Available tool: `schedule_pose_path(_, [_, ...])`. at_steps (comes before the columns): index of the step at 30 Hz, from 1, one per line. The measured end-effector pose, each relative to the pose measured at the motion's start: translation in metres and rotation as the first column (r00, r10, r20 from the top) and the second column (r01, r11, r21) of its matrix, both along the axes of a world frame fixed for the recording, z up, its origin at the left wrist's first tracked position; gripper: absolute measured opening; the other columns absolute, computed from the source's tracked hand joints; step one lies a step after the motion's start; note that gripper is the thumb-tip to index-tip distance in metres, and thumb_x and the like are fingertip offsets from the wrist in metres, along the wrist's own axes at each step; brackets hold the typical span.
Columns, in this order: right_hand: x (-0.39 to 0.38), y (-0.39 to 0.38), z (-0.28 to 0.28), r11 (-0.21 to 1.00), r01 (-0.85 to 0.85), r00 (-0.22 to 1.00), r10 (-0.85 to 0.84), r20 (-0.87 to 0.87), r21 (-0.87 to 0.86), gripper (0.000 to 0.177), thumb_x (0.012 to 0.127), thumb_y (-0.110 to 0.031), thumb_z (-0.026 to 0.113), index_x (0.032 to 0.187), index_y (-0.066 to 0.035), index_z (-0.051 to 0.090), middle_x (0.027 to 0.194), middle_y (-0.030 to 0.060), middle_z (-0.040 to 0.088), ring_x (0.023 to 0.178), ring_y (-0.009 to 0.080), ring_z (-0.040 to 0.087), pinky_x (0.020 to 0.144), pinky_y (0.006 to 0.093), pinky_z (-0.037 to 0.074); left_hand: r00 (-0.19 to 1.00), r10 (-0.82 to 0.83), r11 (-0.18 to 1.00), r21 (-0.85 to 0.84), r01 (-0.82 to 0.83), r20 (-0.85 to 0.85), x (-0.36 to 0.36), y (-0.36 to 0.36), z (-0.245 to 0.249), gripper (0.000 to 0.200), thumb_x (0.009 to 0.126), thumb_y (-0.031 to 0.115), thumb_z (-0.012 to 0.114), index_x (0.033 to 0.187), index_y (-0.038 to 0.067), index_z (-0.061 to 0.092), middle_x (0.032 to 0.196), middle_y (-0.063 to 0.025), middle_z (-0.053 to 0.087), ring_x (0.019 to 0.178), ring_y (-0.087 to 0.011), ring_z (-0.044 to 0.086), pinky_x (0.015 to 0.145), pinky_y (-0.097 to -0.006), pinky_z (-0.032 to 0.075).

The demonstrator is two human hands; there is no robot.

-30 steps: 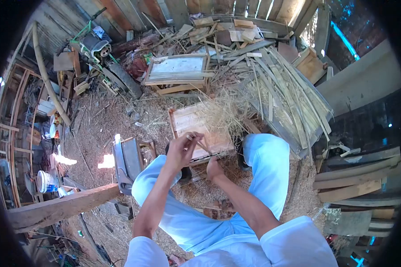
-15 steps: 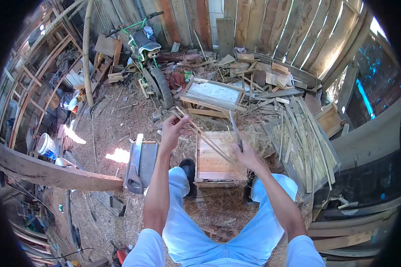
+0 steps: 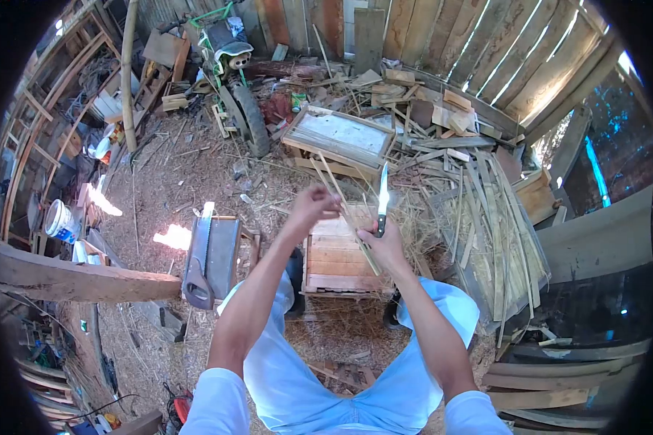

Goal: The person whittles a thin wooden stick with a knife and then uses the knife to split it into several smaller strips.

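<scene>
My right hand (image 3: 386, 245) is closed around the black handle of a knife (image 3: 383, 190), its blade pointing up and away from me. Thin bamboo-like strips (image 3: 329, 172) slant across in front of me, passing close by the right hand's fingers, their lower ends over a low wooden stool (image 3: 335, 268). My left hand (image 3: 315, 209) has its fingers curled, the fingertips right at the strips above the far side of the stool. The stool stands between my feet, and its top is made of slats.
A handsaw (image 3: 200, 272) lies on a dark-topped bench (image 3: 221, 250) to the left. A wooden frame (image 3: 339, 134), a small motorbike (image 3: 250, 119) and scrap wood (image 3: 442, 119) are ahead. Long strips cover a board (image 3: 497, 246) at right. A beam (image 3: 87, 279) juts in from the left.
The left hand has shifted right and down along the strips, away from their far ends. The right hand has turned the knife more upright. The strips stand steeper, and the view has shifted slightly.
</scene>
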State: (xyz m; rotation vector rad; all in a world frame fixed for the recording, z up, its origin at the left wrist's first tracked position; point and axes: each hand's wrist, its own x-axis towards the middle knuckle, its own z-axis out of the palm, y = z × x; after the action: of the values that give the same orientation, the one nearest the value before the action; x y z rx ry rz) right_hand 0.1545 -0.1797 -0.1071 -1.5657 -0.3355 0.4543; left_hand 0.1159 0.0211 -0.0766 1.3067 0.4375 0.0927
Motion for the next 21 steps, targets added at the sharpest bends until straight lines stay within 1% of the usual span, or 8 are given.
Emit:
schedule_pose_path(2, [0.002,-0.005,-0.015,0.954,0.084,0.992,-0.052,0.119,-0.289,0.025,0.074,-0.003,0.072,0.081,-0.004,0.048,0.071,0.0063,0.062,0.068,0.016,0.062,0.064,0.0298,0.048,0.996,-0.05,0.999,-0.002,0.05,-0.067,0.002,-0.015,-0.023,0.023,0.082,0.007,0.068,0.098,-0.005,0.055,0.084,-0.0115,0.064,0.075,-0.0205,0.067,0.065,-0.0319,0.059])
schedule_pose_path(6, [0.002,-0.013,-0.029,0.893,0.178,0.982,-0.135,0.131,-0.412,0.025,0.077,0.004,0.067,0.081,-0.004,0.044,0.076,0.0074,0.063,0.065,0.0115,0.063,0.054,0.0251,0.05,0.987,-0.035,0.997,-0.078,0.023,-0.16,0.01,-0.022,-0.058,0.017,0.082,0.001,0.065,0.093,-0.006,0.055,0.081,-0.0138,0.063,0.067,-0.0222,0.067,0.06,-0.0311,0.06])
schedule_pose_path(10, [0.008,-0.019,-0.032,0.936,0.182,0.981,-0.151,0.124,-0.3,0.02,0.082,0.003,0.064,0.084,-0.001,0.045,0.077,0.0106,0.063,0.065,0.0159,0.066,0.053,0.0261,0.053,0.948,0.081,0.996,-0.003,-0.086,-0.307,0.014,-0.007,-0.087,0.012,0.077,-0.002,0.066,0.084,-0.007,0.057,0.078,-0.0137,0.062,0.068,-0.0233,0.068,0.058,-0.0318,0.06])
schedule_pose_path(12, [0.004,-0.017,-0.011,0.942,0.159,0.986,-0.135,0.1,-0.296,0.019,0.083,0.003,0.063,0.085,-0.001,0.044,0.078,0.0116,0.063,0.067,0.0176,0.067,0.054,0.0267,0.055,0.91,0.166,0.928,0.372,-0.013,-0.381,0.008,-0.008,-0.096,0.017,0.072,-0.001,0.065,0.085,-0.009,0.059,0.082,-0.0184,0.065,0.074,-0.0283,0.069,0.064,-0.036,0.059])
schedule_pose_path(13, [0.004,-0.016,-0.004,0.959,0.139,0.99,-0.139,0.015,-0.247,0.019,0.084,0.004,0.061,0.086,-0.001,0.043,0.08,0.0137,0.064,0.07,0.0192,0.068,0.056,0.0276,0.056,0.911,0.165,0.927,0.374,-0.013,-0.379,0.006,-0.006,-0.109,0.017,0.072,-0.001,0.065,0.085,-0.009,0.059,0.082,-0.0184,0.065,0.074,-0.0283,0.069,0.064,-0.036,0.059])
schedule_pose_path(15, [0.004,-0.015,0.01,0.973,0.131,0.987,-0.146,-0.066,-0.192,0.018,0.085,0.004,0.059,0.088,-0.002,0.042,0.082,0.0159,0.064,0.072,0.0208,0.068,0.058,0.0285,0.057,0.852,0.264,0.737,0.664,0.125,-0.453,0.0,-0.002,-0.122,0.022,0.069,0.001,0.063,0.088,-0.009,0.061,0.088,-0.0236,0.067,0.081,-0.0338,0.068,0.072,-0.0399,0.056])
schedule_pose_path(18, [0.005,-0.013,0.028,0.993,0.104,0.962,-0.089,-0.258,0.046,0.02,0.086,0.006,0.056,0.089,-0.003,0.038,0.087,0.0208,0.064,0.075,0.0236,0.069,0.06,0.0309,0.059,0.769,0.234,0.592,0.715,0.372,-0.595,-0.006,0.003,-0.115,0.03,0.072,0.005,0.06,0.099,-0.007,0.061,0.093,-0.0264,0.065,0.088,-0.0384,0.065,0.077,-0.0423,0.052])
schedule_pose_path(21, [0.007,-0.014,0.043,0.981,0.038,0.952,0.023,-0.305,0.19,0.021,0.086,0.005,0.056,0.089,-0.002,0.036,0.088,0.0234,0.065,0.072,0.0261,0.069,0.061,0.0331,0.06,0.943,0.25,0.606,0.795,0.025,-0.221,0.001,0.0,-0.088,0.032,0.081,0.013,0.059,0.108,-0.004,0.059,0.094,-0.0208,0.067,0.087,-0.0314,0.067,0.073,-0.0383,0.053])
